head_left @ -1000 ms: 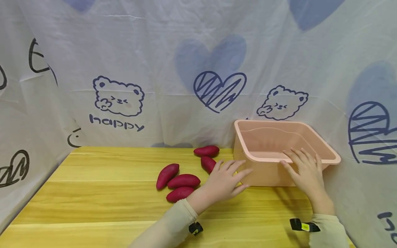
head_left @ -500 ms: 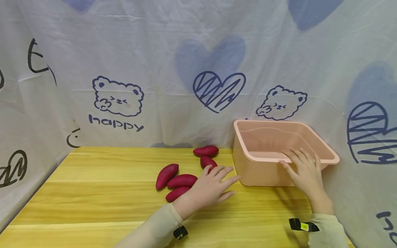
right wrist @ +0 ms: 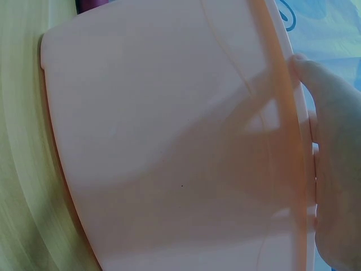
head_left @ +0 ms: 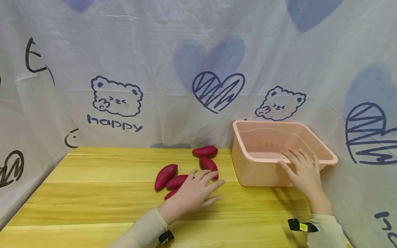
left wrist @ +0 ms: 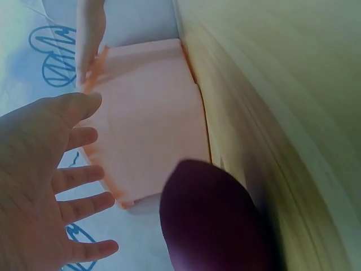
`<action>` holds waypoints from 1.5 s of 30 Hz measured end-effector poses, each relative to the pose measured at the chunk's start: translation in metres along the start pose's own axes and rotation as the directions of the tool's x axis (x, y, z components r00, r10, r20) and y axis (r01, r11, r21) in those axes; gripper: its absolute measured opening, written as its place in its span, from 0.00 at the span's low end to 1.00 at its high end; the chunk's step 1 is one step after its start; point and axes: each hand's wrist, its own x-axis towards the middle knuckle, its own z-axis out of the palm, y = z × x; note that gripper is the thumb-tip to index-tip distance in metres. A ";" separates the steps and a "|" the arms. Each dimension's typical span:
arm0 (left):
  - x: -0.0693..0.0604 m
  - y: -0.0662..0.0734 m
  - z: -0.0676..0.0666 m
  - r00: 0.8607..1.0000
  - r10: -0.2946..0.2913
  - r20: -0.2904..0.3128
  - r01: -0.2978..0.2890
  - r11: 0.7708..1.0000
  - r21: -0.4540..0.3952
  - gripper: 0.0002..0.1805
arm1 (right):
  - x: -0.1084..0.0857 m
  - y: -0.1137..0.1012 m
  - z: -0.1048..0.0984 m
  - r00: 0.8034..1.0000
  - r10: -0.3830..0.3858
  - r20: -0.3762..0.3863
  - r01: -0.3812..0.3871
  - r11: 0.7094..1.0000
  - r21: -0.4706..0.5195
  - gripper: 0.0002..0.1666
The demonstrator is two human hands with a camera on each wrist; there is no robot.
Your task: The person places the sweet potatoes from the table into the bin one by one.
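In the head view my left hand (head_left: 193, 193) hovers with spread fingers over the wooden table, holding nothing and partly covering two purple sweet potatoes (head_left: 176, 182). Another sweet potato (head_left: 165, 177) lies left of them, and one (head_left: 208, 164) is just beyond my fingertips; a further one (head_left: 205, 151) lies at the back. My right hand (head_left: 305, 177) rests on the front rim of a pink bin (head_left: 263, 172), fingers extending over the edge. A dark sweet potato (left wrist: 208, 220) looms close in the left wrist view, apart from the left hand (left wrist: 51, 169).
The pink bin stands at the back right of the wooden table (head_left: 93, 199), with no items visible inside. A printed white cloth (head_left: 167, 113) hangs behind the table and along both sides.
My left hand has moved left and slightly down, away from the bin, covering more of the nearer sweet potatoes. My right hand stays at the bin's rim.
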 end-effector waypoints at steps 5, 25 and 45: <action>-0.010 -0.008 -0.003 0.998 -0.013 0.061 0.015 0.999 -0.042 0.28 | -0.001 0.000 0.000 1.000 0.002 0.000 -0.002 1.000 -0.003 0.30; -0.020 -0.018 -0.001 0.981 0.039 0.188 -0.032 0.999 -0.039 0.30 | 0.003 0.001 -0.001 1.000 0.005 0.002 -0.005 1.000 0.008 0.31; -0.024 -0.019 -0.003 0.950 -0.048 0.308 0.051 0.999 -0.002 0.31 | 0.000 0.000 0.000 1.000 0.009 0.000 -0.009 1.000 0.005 0.31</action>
